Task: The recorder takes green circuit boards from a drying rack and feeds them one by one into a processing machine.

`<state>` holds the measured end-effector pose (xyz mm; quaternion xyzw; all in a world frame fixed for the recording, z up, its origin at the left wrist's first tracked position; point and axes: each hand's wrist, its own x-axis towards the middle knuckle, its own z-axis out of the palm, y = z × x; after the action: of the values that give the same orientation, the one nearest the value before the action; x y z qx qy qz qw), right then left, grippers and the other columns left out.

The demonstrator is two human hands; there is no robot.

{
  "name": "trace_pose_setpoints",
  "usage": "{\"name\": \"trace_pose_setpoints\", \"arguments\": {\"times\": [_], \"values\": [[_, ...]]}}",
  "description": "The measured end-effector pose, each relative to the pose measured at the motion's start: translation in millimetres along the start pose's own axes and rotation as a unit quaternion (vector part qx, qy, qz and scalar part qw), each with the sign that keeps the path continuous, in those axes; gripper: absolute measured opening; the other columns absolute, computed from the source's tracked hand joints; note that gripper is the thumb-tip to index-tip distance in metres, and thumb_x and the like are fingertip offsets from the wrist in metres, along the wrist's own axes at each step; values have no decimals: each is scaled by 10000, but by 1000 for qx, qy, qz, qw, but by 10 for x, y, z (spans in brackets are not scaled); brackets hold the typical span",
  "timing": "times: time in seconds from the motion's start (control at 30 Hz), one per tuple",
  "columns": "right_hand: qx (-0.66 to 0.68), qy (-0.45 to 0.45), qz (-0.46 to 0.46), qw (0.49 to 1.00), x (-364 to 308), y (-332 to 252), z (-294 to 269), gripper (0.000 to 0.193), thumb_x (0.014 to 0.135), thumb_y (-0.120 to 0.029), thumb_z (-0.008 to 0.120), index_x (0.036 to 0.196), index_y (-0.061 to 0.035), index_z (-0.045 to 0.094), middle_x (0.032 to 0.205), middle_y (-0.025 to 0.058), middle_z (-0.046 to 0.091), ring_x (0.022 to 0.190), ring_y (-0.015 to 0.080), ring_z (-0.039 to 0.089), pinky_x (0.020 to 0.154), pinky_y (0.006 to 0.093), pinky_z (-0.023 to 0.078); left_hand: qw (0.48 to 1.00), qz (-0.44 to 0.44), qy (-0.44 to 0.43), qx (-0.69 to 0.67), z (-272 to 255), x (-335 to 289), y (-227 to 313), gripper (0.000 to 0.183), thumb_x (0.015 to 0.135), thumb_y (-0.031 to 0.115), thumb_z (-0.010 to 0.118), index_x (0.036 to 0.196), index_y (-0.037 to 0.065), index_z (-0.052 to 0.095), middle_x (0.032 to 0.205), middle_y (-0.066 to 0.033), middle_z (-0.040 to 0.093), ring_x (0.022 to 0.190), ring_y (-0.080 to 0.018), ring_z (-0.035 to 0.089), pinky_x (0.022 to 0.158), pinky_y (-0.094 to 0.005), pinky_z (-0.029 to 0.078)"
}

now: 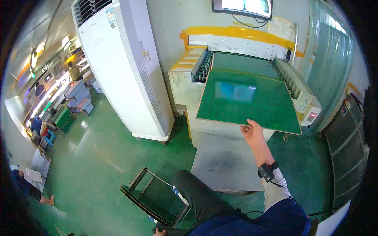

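A flat, glossy green panel (248,100) lies tilted over the near end of a roller conveyor machine (181,84), its front edge sticking out toward me. My right hand (253,133) pinches that front edge near its middle, with the fingers partly hidden. Behind it, a second green panel (250,65) rests between the two rows of rollers (203,65), its near part covered by the first. Low in the picture, my left hand (159,232) is by my leg; only a small part shows, and its fingers are mostly cut off.
A tall white air conditioner (122,70) stands left of the machine. Below the machine leans or lies a grey sheet (228,161). A wheeled-looking metal rack frame (157,196) is by my legs. At right are a dark ribbed panel (346,145) and plastic strip curtain (327,67). People sit or stand far left.
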<state>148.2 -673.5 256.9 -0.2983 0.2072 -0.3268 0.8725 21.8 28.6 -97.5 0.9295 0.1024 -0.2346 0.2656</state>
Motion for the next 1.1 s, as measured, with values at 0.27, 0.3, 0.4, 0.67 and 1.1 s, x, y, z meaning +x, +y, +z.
{"name": "trace_pose_setpoints", "arguments": {"times": [0.27,0.3,0.4,0.67,1.1], "values": [[5,-14,6,1000,-6,13,110,233,862,-132,664,1007,-59,498,922,134,609,816,272,608,727,401,560,1000,8,17,-7,23,-26,-72,692,894,422,618,1448,89,371,1273,-272,574,1169,-452,543,945,-493,461],[1,-14,8,1000,13,19,108,236,858,-131,667,1006,-59,498,917,135,607,810,273,609,726,400,561,1000,14,15,-16,7,-39,-75,696,892,424,620,1448,87,370,1278,-275,569,1173,-454,540,949,-494,459],[-1,-6,-1,1000,92,-39,-32,243,851,-128,673,1004,-57,498,902,137,604,804,275,610,722,397,561,996,50,-49,60,-127,-126,138,688,893,427,616,1441,86,378,1288,-276,561,1179,-461,533,956,-504,452],[-2,9,3,1000,113,-49,114,261,849,-120,673,1011,-50,481,865,134,594,764,285,624,681,388,563,999,22,-29,-22,-214,-237,228,689,887,463,594,1427,85,396,1310,-320,518,1220,-498,478,1009,-515,414],[-9,-3,12,1000,244,-115,96,240,856,-123,663,991,-53,478,857,142,625,733,270,635,642,371,556,999,-19,-14,-47,-158,-186,219,735,872,462,596,1459,93,351,1349,-338,471,1252,-513,438,1041,-519,382]]}}
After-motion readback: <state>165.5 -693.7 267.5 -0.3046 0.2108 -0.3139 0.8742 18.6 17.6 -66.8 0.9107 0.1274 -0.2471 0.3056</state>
